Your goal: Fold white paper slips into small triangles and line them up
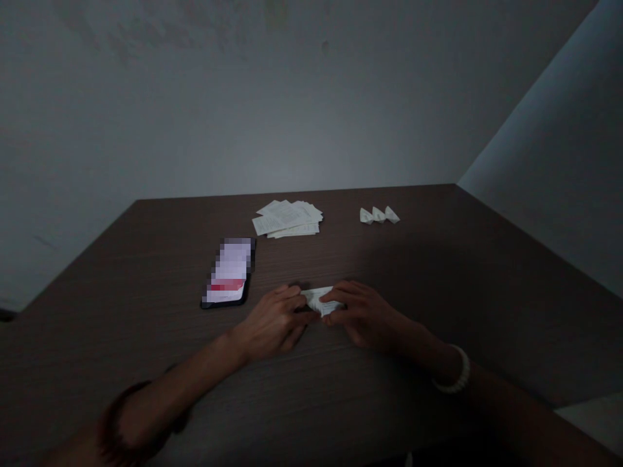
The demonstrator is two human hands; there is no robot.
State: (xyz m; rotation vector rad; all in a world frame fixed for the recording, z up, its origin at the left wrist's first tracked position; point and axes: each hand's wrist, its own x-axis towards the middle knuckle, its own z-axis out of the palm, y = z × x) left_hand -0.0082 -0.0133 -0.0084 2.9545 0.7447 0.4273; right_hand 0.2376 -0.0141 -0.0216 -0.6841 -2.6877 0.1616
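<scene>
A small piece of printed white paper (pixel 318 299), creased or folded, is between my two hands just above the dark wooden table (pixel 311 402). My left hand (pixel 276 319) pinches its left end between thumb and fingers. On the other side, my right hand (pixel 363 312) grips the right part, with fingers over the top and the thumb at the lower edge. My fingers cover both ends of the paper, so its full shape is hidden.
A phone (pixel 230 272) with a lit, blurred screen lies left of my hands. Farther back is a loose pile of printed paper slips (pixel 289 218). Several small folded paper pieces (pixel 378 215) sit in a row at the back right. A wall (pixel 292 97) rises behind the table.
</scene>
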